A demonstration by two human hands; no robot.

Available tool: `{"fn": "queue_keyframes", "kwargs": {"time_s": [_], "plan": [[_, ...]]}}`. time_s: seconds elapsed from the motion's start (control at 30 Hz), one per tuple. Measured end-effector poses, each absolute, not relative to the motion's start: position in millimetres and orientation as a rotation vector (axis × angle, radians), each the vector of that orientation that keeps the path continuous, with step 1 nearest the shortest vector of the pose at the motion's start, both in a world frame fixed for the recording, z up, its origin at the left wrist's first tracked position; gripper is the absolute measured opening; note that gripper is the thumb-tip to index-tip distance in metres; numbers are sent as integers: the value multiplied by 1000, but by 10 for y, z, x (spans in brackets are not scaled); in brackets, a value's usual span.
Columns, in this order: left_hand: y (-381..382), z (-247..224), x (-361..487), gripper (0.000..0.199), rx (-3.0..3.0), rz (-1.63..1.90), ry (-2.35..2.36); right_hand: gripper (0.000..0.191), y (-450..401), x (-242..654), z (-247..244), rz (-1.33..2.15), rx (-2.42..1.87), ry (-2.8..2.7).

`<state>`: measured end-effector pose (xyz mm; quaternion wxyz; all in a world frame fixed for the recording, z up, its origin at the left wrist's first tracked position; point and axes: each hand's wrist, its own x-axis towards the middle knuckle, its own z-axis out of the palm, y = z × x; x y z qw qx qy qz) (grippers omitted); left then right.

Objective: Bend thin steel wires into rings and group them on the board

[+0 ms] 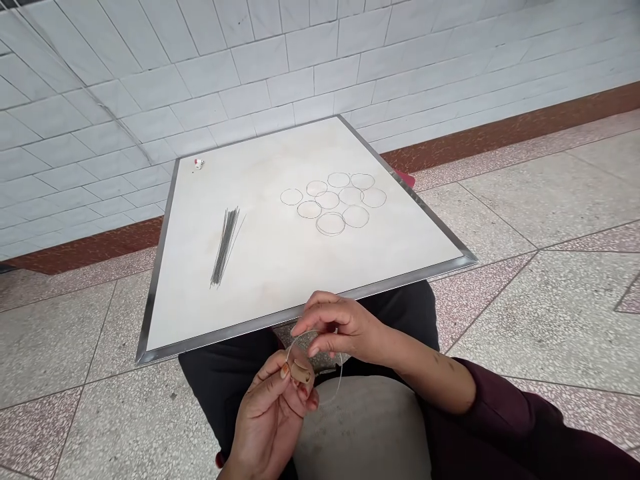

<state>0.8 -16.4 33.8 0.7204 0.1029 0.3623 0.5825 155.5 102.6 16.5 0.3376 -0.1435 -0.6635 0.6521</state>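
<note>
My left hand point(273, 407) is closed low over my lap, thumb and fingers pinching a thin wire ring point(341, 377). A tan strip point(301, 372), which looks like tape wrapped round a finger, shows beside the thumb. My right hand point(345, 327) curves over the top of the ring, thumb and forefinger apart with the wire passing between them. Whether its fingertips touch the wire is hard to tell. On the white board point(260, 280) lies a bundle of straight dark wires point(225, 248), left of a cluster of several finished-looking wire rings point(327, 200).
The board has a metal edge point(310, 311) just beyond my hands. A small white and red object point(199, 164) lies at its far left corner. Behind it stands a tiled wall point(260, 70). Something red point(406, 178) shows past the right edge, above the speckled floor point(575, 320).
</note>
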Motion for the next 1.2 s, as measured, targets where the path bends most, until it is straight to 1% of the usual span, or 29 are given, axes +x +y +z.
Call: {"fn": "queue_keyframes", "kwargs": {"time_s": [0.07,0.23,0.47,0.53,0.67,0.83,0.93,1.07,1.13,1.2], "plan": [[-166,344,0,10,218,1311,846,26,1011,1545,159,1736,-407,-1684],[-176,356,14,11,217,1308,863,16,985,1523,171,1603,-416,-1802],[-164,381,45,12,203,1317,855,12,992,1495,129,1474,-455,-1793],[-150,382,42,12,200,1327,861,11,986,1482,116,1540,-459,-1744],[-137,377,21,12,237,1343,865,20,970,1472,125,1729,-480,-1679],[-157,370,6,12,331,1277,915,13,1004,1497,194,1426,-330,-1958],[-159,365,15,12,352,1253,927,14,1019,1509,222,1383,-270,-2018],[-146,375,26,11,338,1284,906,15,1005,1520,247,1403,-359,-1980],[-135,389,22,12,332,1339,889,16,993,1520,256,1496,-483,-1863],[-120,401,16,13,311,1394,872,19,981,1509,254,1662,-584,-1713]]}}
